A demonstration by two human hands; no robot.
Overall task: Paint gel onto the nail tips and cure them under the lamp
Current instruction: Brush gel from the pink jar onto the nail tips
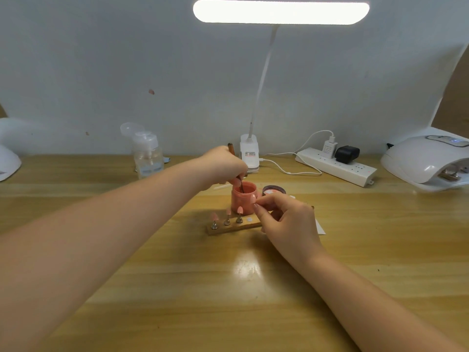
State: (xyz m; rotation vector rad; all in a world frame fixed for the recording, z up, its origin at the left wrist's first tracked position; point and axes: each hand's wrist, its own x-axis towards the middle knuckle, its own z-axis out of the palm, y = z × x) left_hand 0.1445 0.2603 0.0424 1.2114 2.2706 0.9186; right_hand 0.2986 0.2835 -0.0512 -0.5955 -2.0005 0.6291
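Pink gel sat in an open jar (244, 198) at the middle of the wooden desk (152, 262), its dark lid (274, 190) lying just beside it to the right. Left hand (223, 165) gripped a brush (234, 162), fingers curled round the handle, bristle end dipped inside the jar mouth. Right hand (286, 215) pinched a single nail tip (253, 198) between thumb and forefinger, held just in front of the jar; the other fingers were loosely curled.

Judged step: loading the brush before coating the held tip. To do it well, take only a small bead of gel, wipe the excess on the jar rim, and keep the pinch at the tip's edges so the top face stays free for the stroke. A heavy load would likely run onto the fingers.

Three pink tips (226, 215) stood on metal pegs on a small wooden holder (233, 227) in front of the jar, close to the right hand. Whether they were already coated could not be told for certain at this size. One peg place on the holder looked vacant.

Curing lamp (426, 161) stood at the far right of the desk, well apart from the jar, opening facing the work. A lit desk lamp (280, 11) hung overhead; a power strip (335, 166) and a clear pump bottle (148, 154) stood along the back wall.
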